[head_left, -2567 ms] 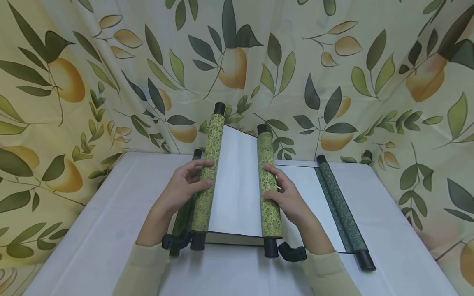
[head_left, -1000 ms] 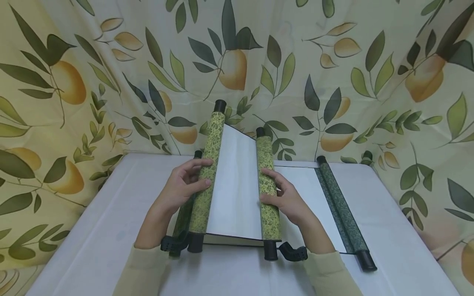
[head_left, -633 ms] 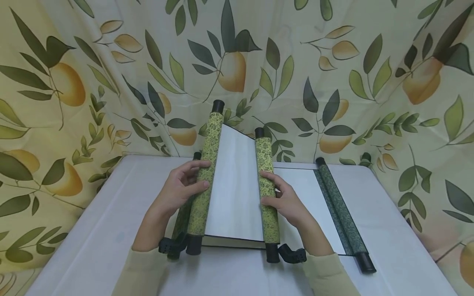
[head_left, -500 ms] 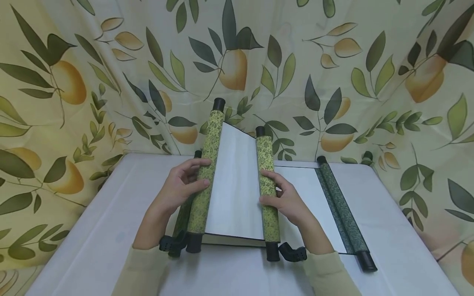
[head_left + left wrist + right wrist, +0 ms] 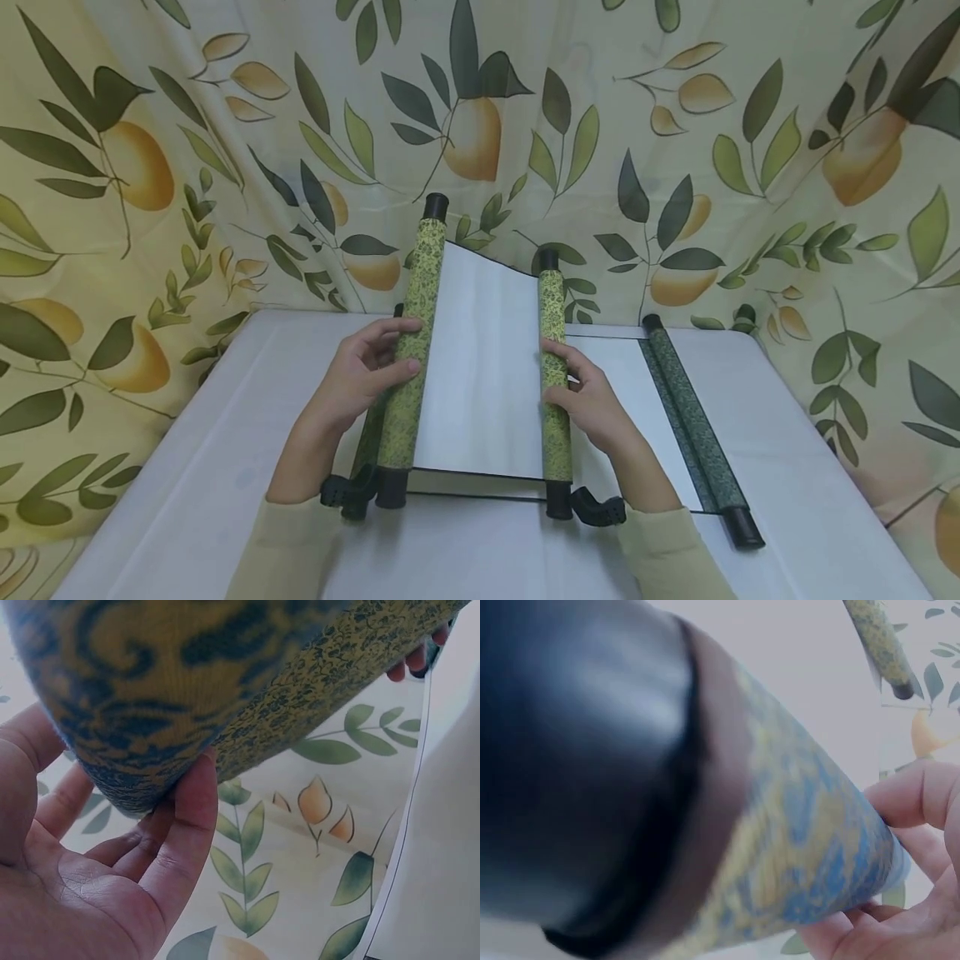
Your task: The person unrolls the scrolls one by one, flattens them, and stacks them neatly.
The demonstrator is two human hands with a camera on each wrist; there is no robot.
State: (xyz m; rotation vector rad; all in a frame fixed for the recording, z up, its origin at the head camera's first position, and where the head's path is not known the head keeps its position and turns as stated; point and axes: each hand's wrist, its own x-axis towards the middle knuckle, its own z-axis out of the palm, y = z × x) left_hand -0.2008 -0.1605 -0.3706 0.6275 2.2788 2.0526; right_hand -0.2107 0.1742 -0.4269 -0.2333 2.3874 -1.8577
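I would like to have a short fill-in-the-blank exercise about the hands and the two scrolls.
1. The left hand grips the ____ roller of the yellow scroll.
2. Its paper is ____.
3. Its end caps are ____.
4. In the head view, the uncovered roller of the green scroll lies to the ____ of the right hand.
Missing words: left; white; black; right.

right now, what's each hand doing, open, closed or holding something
Left hand: holding the left yellow-green roll.
Right hand: holding the right yellow-green roll.
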